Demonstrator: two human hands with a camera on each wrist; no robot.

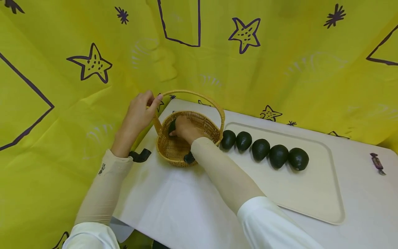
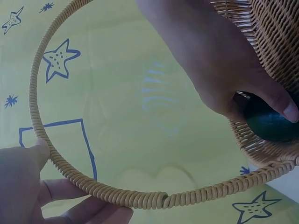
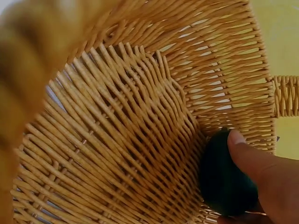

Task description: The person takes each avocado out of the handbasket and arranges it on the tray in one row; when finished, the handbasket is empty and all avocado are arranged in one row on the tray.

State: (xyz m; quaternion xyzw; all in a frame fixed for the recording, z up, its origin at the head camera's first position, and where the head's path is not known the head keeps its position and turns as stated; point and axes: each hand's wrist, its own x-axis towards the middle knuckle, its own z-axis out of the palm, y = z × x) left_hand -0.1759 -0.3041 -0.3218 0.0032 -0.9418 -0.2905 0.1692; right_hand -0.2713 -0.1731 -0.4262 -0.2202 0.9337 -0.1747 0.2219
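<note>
My left hand (image 1: 139, 112) holds the wrapped handle (image 1: 199, 94) of a wicker basket (image 1: 174, 152) on its left side. In the left wrist view the thumb lies on the near side of the handle (image 2: 149, 199), with the fingers behind it. Inside the basket, my right hand (image 1: 186, 129) grips a dark green avocado (image 3: 225, 175) against the woven wall at the left. The right thumb presses along its side; the other fingers are mostly hidden behind it. No other avocado shows on the part of the woven floor (image 3: 112, 135) in the right wrist view.
Right of the basket, several avocados (image 1: 260, 149) stand in a row along a cream tray (image 1: 311, 197). A wrapped candy (image 1: 377, 164) lies on the white table (image 1: 174, 207) at the far right. A yellow patterned cloth (image 1: 199, 65) hangs behind and to the left.
</note>
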